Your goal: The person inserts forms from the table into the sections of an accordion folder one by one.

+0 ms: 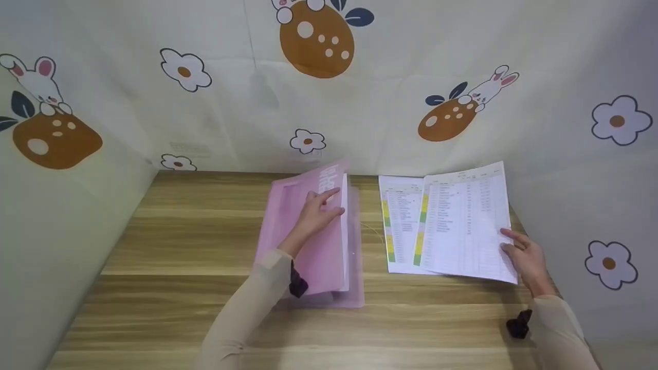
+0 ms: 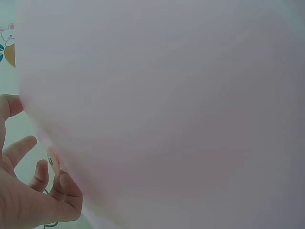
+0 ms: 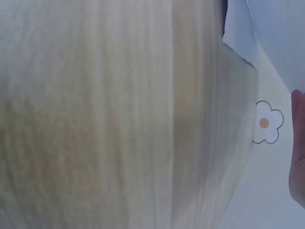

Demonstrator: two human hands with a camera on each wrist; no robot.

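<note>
A pink folder [image 1: 282, 205] lies at the middle of the table, its cover tilted up over white paper [image 1: 345, 252]. My left hand [image 1: 314, 216] holds the cover's right edge. The left wrist view shows the hand [image 2: 33, 198] beside that edge, fingers at the pink sheet [image 2: 167, 105] near a small snap tab [image 2: 52, 161]. To the right, a printed sheet [image 1: 457, 226] with a yellow and green strip overlaps another printed sheet [image 1: 403, 221]. My right hand [image 1: 529, 259] pinches the upper sheet's right edge; in the right wrist view only part of the hand [image 3: 299, 148] shows.
The wood-grain table [image 1: 185, 246] is bordered by a cream curtain [image 1: 231, 118] printed with rabbits and flowers at the back and both sides. A thin string [image 1: 374, 229] lies between folder and sheets. Each wrist wears a black camera [image 1: 297, 282].
</note>
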